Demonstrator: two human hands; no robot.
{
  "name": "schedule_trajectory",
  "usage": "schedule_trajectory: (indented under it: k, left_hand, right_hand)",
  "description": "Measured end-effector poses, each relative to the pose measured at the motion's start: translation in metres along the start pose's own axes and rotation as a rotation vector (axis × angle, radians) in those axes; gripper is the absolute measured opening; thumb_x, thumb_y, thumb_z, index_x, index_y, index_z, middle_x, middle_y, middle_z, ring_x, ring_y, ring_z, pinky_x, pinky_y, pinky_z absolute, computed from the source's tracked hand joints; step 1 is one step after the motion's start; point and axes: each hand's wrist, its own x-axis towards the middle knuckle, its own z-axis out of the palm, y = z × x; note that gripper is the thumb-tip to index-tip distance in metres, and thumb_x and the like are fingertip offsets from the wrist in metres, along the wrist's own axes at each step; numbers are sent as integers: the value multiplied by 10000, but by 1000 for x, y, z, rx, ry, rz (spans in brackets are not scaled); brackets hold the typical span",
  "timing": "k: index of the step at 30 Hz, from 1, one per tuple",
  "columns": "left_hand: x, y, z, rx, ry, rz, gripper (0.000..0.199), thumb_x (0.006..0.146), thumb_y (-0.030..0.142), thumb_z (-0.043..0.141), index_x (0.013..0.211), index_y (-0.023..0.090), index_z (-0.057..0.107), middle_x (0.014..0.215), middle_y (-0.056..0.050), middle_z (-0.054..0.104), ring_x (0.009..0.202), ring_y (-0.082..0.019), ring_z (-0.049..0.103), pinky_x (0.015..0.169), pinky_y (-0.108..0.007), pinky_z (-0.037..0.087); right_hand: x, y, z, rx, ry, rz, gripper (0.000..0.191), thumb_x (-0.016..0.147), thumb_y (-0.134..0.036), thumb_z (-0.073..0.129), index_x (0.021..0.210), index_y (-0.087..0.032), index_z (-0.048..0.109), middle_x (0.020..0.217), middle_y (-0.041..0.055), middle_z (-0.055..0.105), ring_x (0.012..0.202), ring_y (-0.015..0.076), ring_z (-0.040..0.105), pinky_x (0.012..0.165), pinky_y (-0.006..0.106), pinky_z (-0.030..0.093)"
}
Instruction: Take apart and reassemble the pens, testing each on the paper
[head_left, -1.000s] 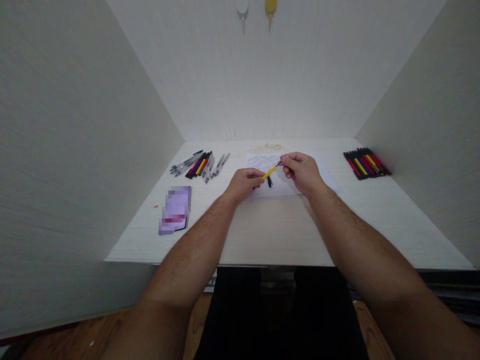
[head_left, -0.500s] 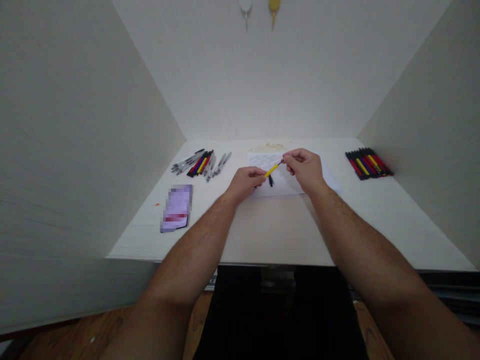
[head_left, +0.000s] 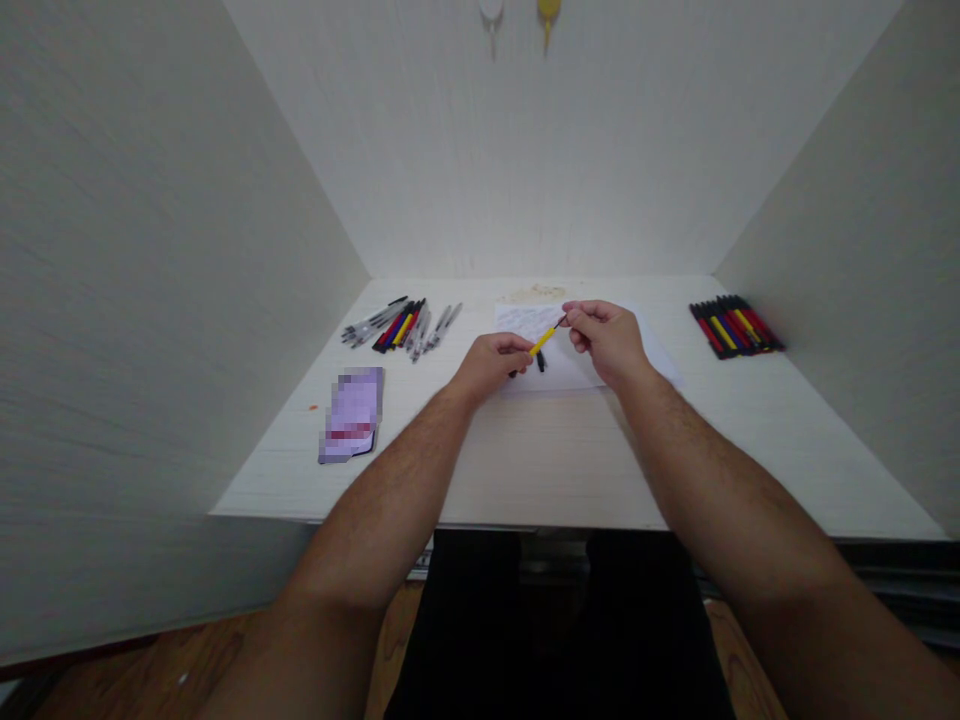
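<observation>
My left hand [head_left: 491,368] is closed around the lower part of a yellow pen barrel [head_left: 542,341], which slants up to the right. My right hand [head_left: 606,338] pinches a thin dark piece [head_left: 560,321] at the barrel's upper end, perhaps a refill; its far end is hidden by the fingers. Both hands are above white paper [head_left: 577,372] with handwriting on it. A small black piece [head_left: 541,361] lies on the paper just right of my left fingertips.
At the left are clear pens [head_left: 448,325] and coloured pens [head_left: 400,327], with a phone [head_left: 352,412] nearer the front. A row of coloured pens [head_left: 735,327] lies by the right wall. Thin beige bits [head_left: 541,293] lie behind the paper.
My right fingers have shifted very slightly left on the thin dark piece. My left hand holds the yellow barrel much as before.
</observation>
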Motion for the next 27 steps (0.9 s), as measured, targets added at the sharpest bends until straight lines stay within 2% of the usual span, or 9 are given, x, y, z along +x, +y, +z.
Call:
schedule_trajectory:
  k: [3,6,8,11,16,27]
  left_hand:
    - [4,-4,-2,-50,28,1,214,621,228,704,819,148,713,646,-16,659,569,-106,560,550,-239,402]
    - [8,-7,-3,-113,75,-35,218,595,223,710,799,147,692,651,-23,664,566,-116,575,556,-252,431]
    - [10,-8,-3,-136,108,-60,219,578,220,716,781,148,676,645,-22,660,558,-121,580,550,-259,442]
    - [11,-8,-2,-138,134,-77,204,568,213,716,754,150,660,632,-19,650,543,-126,578,535,-265,448]
    - [11,-9,-1,-116,130,-90,182,584,193,710,751,152,652,616,-9,634,540,-115,571,541,-256,450]
    - [9,-6,0,-92,129,-101,159,607,181,707,750,150,644,616,-5,629,532,-110,564,529,-249,435]
  right_hand:
    - [2,5,-3,-150,12,8,309,757,-317,669,1006,-138,708,829,64,718,546,85,531,476,223,407]
    - [4,13,-8,-543,-11,-56,263,748,-253,666,973,-141,741,816,68,727,633,125,590,600,266,474]
    - [4,18,-9,-810,-90,-124,239,740,-211,661,952,-161,759,849,66,736,725,150,624,710,295,491]
    - [1,22,-9,-1038,-224,-158,294,738,-212,660,1013,-187,758,941,65,741,816,177,643,774,315,487]
    - [-4,21,-3,-1190,-330,-157,306,759,-267,647,1039,-207,754,1018,72,734,888,207,656,768,308,481]
    - [-9,18,5,-1281,-334,-146,316,802,-287,580,1075,-247,733,983,66,716,839,205,629,704,302,443]
